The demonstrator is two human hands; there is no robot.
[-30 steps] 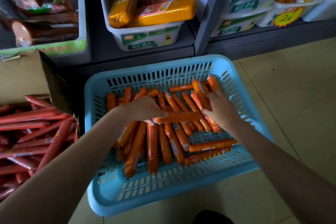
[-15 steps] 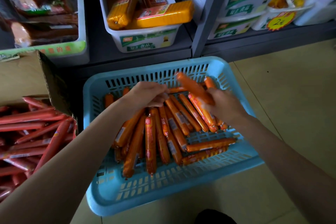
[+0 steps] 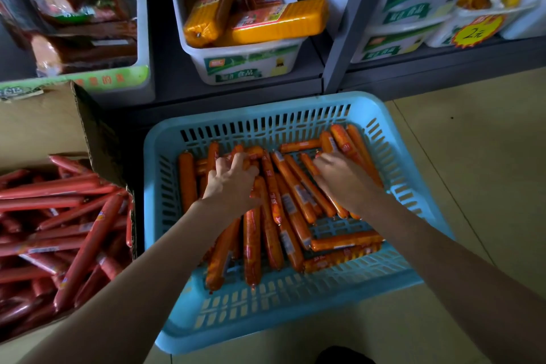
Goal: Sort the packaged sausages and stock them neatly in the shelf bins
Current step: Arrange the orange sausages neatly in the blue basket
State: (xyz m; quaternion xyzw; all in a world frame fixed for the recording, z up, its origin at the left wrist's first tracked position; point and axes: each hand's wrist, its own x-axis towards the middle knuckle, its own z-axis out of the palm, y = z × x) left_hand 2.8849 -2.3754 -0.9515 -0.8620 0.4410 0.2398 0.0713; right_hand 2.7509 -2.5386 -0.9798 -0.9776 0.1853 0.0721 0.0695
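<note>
A light blue slotted basket [image 3: 295, 313] on the floor holds several orange packaged sausages [image 3: 291, 201], most lying lengthwise. My left hand [image 3: 232, 182] is over the back left of the pile, its fingers curled round the far ends of a few sausages. My right hand [image 3: 344, 179] lies on the diagonal sausages at the back right, fingers spread over them. Two more orange sausages [image 3: 344, 242] lie crosswise at the front right. On the shelf behind, a white bin [image 3: 245, 63] holds thick yellow sausage packs [image 3: 277, 21].
An open cardboard box [image 3: 88, 127] at the left is full of long red sausages [image 3: 59, 224]. A bin of dark packaged meat [image 3: 82, 77] sits at the upper left. White tubs with a yellow price tag [image 3: 475, 31] stand at the upper right. Tan floor tiles lie to the right.
My right hand has lowered the sausage it was lifting and now lies on the back right pile. My left hand has moved back onto the sausages at the back left.
</note>
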